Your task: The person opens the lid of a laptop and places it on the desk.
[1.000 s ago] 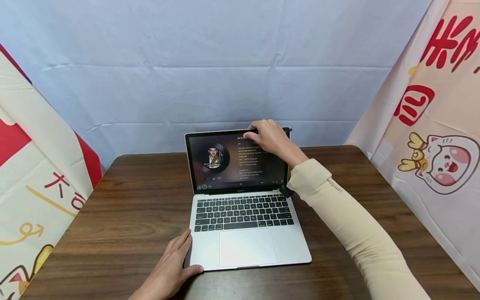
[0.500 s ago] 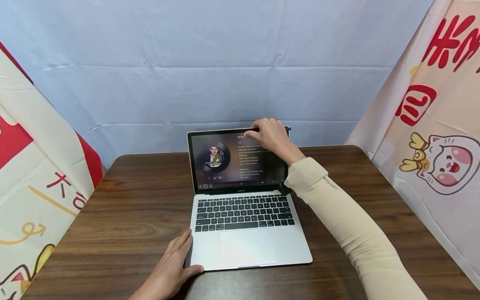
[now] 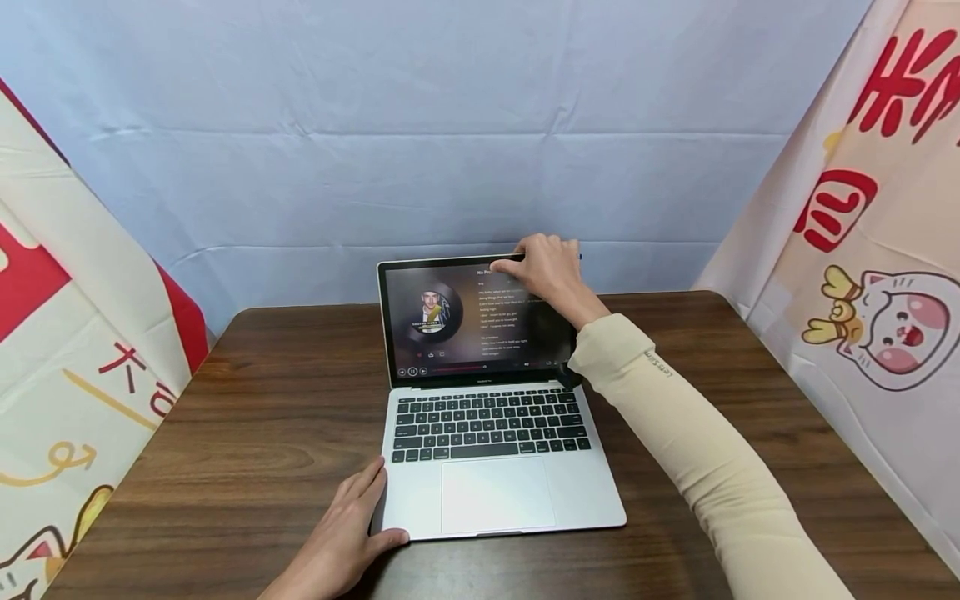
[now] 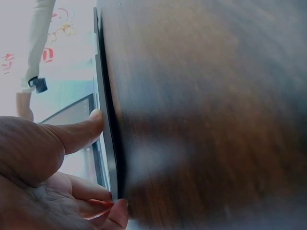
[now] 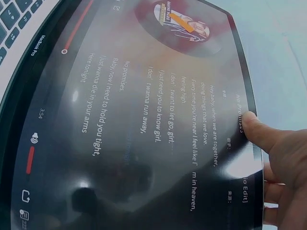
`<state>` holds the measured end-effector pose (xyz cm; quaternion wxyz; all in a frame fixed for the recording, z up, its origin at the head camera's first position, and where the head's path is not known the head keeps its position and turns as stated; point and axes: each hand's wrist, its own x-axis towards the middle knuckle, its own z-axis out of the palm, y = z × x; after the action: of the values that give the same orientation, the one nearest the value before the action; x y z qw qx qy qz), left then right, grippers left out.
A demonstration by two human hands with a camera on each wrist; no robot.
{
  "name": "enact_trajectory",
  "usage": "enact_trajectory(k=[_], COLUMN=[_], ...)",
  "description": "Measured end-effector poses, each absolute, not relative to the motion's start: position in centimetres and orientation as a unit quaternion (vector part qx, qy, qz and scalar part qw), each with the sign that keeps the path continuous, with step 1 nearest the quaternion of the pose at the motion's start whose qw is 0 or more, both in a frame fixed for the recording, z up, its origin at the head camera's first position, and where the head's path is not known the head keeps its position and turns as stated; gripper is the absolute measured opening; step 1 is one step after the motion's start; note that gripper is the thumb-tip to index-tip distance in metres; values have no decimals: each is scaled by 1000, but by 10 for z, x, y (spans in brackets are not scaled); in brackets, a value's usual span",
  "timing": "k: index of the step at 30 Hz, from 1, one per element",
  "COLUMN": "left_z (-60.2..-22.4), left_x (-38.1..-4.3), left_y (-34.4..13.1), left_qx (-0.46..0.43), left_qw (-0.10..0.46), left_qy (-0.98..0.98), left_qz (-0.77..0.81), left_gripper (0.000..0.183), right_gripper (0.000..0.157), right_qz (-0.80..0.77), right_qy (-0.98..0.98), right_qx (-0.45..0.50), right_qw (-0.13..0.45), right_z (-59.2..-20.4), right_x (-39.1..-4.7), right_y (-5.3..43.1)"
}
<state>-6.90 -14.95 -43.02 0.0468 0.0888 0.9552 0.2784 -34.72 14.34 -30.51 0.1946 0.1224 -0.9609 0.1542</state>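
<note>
A silver laptop (image 3: 497,498) stands unfolded on the wooden table, its keyboard toward me. Music lyrics and a round record cover show on its lit screen (image 3: 450,321). My right hand (image 3: 551,271) grips the screen's top edge right of the middle. In the right wrist view its thumb (image 5: 256,129) lies on the front bezel, with the other fingers behind the lid. My left hand (image 3: 341,529) holds the base at its near left corner. The left wrist view shows that thumb (image 4: 81,132) over the base's edge and the fingers curled along the side.
A brown wood-grain table (image 3: 247,417) extends to both sides of the laptop. Behind it hangs a pale blue cloth (image 3: 420,125). Printed cloths with cartoon figures flank the table, one at the left (image 3: 45,400) and another at the right (image 3: 847,358).
The screen's top edge has shifted slightly up and right, leaning a little farther back, and my right hand has moved with it. My left hand keeps its hold on the base.
</note>
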Motion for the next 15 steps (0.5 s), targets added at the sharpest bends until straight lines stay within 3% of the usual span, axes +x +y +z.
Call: enact_trajectory(k=[3,9,15], left_z=[-429,-429,-429], left_x=[-69,-69,-69], left_y=[-149,-149,-149], left_qx=[90,90,89], left_qw=[48,51,50], left_qy=[955,956,956], left_qz=[278,276,277], left_gripper=[88,88,88], right_gripper=[61,46,44], right_qz=[159,173,186], right_qy=[-961,-962,-963], right_qx=[117,106,100], right_qw=[195,182,167], right_z=[-306,-307,-308], right_x=[-348,-352,-354], right_y=[144,149,158])
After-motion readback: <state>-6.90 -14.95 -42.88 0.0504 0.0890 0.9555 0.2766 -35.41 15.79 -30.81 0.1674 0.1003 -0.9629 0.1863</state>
